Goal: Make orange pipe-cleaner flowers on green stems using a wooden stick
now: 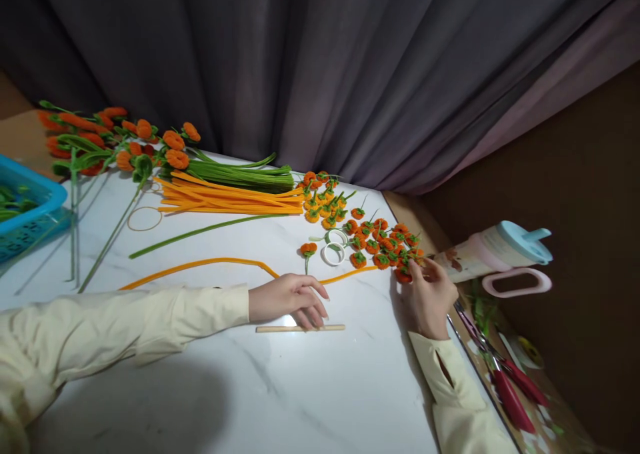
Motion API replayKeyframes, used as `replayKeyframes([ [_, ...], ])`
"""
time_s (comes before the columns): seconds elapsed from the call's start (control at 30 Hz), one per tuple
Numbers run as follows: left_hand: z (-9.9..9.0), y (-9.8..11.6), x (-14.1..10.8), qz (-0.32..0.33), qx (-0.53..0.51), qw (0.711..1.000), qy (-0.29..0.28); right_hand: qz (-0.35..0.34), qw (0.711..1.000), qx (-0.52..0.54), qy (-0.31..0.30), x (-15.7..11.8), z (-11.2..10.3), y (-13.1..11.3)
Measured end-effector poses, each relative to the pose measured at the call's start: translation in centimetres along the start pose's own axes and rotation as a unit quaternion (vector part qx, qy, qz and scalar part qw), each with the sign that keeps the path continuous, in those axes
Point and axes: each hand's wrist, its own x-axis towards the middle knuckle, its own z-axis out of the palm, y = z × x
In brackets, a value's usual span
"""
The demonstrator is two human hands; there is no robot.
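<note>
My left hand (295, 299) hovers or rests over the white table, fingers loosely spread with nothing in them. Just below its fingertips lies a thin wooden stick (300, 329). An orange pipe cleaner (220, 261) runs behind this hand. My right hand (433, 294) is at the right edge of a pile of small orange pipe-cleaner pumpkins (383, 241) with green tops. Its thumb and forefinger close together by the pile; what lies between them is hidden. One single pumpkin (309, 249) with a green stem sits apart, beside two white tape rolls (333, 254).
Bundles of orange pipe cleaners (230, 195) and green pipe cleaners (240, 174) lie at the back. Orange flower stems (173, 149) and a blue basket (35, 207) stand left. A tumbler (495, 247) and red-handled pliers (513, 397) are right. A dark curtain (300, 61) hangs behind.
</note>
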Motion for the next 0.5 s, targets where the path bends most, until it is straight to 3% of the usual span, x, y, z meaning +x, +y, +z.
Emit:
replayKeyframes([
  [0.17,0.0,0.0,-0.1,0.008,-0.006,1.0,-0.004,-0.064,0.974,0.092,0.198,1.1,-3.2,-3.1],
  [0.23,-0.1,0.0,0.0,0.008,-0.006,1.0,-0.005,-0.114,0.964,0.068,0.229,2.1,-5.0,-4.3],
  [0.3,-0.1,-0.1,0.0,0.008,-0.006,1.0,-0.005,-0.163,0.98,-0.005,0.111,3.6,-6.2,-5.0],
  [0.33,-0.1,-0.1,0.0,0.009,-0.007,1.0,-0.004,-0.177,0.983,-0.051,-0.007,4.6,-6.6,-5.2],
  [0.4,-0.1,-0.2,0.1,0.011,-0.008,1.0,-0.003,-0.179,0.952,-0.141,-0.204,6.8,-6.6,-5.1],
  [0.43,-0.1,-0.3,0.2,0.012,-0.007,1.0,-0.003,-0.177,0.931,-0.184,-0.261,7.9,-6.3,-5.0],
  [0.5,0.0,-0.4,0.2,0.011,-0.005,1.0,-0.003,-0.171,0.926,-0.199,-0.272,10.0,-5.6,-4.7],
])
